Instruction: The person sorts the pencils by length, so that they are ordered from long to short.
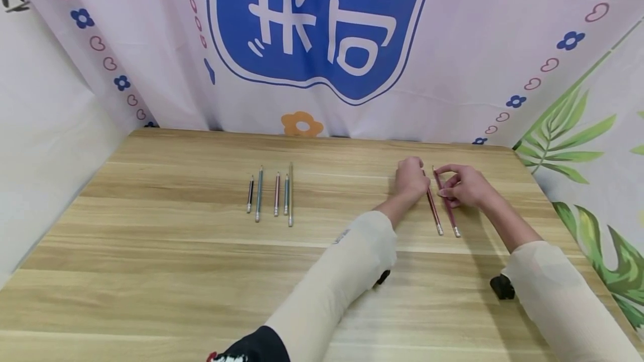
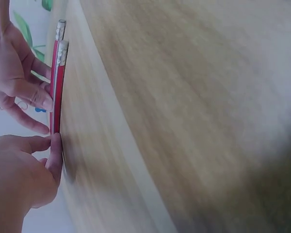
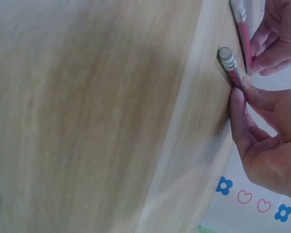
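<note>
Nearest, two cream sleeves [image 1: 327,284] run over the wooden table [image 1: 176,272], the left one slanting rightward and the right one angling inward, so the forearms converge. A small black object [image 1: 503,287] sits under the right cuff. Beyond the cuffs, the left hand [image 1: 412,177] pinches one red pencil [image 1: 434,208] between thumb and forefinger toward its far end. Just beside it, the right hand [image 1: 468,186] grasps the other red pencil [image 1: 449,211] with thumb and fingers (both white erasers point back toward the person). These two pencils lie near each other on the right part of the table, slightly slanted.

The table's right edge is near the right hand, with a strip of wood between. Leftward, a broad stretch of wood separates the left hand from five pencils [image 1: 276,194] in a loose row, well inside the left edge. Farther still, the far edge meets a printed cloth [image 1: 478,43].
</note>
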A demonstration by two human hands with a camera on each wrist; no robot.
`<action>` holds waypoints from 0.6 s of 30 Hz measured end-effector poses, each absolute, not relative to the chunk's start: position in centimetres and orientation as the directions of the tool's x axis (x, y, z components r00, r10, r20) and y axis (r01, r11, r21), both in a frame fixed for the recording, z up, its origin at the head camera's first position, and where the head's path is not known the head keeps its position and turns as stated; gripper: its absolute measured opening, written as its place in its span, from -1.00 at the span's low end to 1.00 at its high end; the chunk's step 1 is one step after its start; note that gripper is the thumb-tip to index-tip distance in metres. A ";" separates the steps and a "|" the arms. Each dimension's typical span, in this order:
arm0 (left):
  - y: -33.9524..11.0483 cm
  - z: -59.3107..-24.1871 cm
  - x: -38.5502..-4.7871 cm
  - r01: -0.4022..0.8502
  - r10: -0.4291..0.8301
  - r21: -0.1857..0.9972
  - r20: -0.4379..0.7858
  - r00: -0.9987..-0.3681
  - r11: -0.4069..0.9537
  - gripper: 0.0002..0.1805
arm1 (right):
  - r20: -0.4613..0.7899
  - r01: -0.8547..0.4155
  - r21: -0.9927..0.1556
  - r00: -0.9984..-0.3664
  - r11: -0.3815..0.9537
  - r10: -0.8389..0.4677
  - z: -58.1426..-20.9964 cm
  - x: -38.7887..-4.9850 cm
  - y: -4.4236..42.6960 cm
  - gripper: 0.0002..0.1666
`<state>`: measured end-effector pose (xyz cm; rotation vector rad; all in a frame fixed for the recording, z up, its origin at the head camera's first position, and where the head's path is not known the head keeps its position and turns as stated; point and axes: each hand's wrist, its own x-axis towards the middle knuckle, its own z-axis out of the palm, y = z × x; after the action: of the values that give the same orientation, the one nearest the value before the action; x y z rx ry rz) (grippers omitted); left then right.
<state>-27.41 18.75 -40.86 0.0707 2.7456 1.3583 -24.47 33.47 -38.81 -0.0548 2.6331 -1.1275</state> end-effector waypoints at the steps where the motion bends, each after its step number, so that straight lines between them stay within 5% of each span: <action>1: 18.8 -40.9 -27.4 0.013 0.081 0.789 -0.047 -0.996 0.614 -0.62 | -0.237 0.074 -0.713 -0.961 0.697 -0.141 -38.8 -24.5 33.5 -0.34; 18: 18.2 -40.9 -27.6 0.054 0.199 0.826 -0.072 -0.977 0.561 -0.56 | -0.234 0.061 -0.712 -0.960 0.699 -0.155 -38.6 -24.4 33.4 -0.31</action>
<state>-27.58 18.15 -40.94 0.2151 2.6340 1.3856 -24.36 33.40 -38.59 -0.0749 2.6336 -1.1178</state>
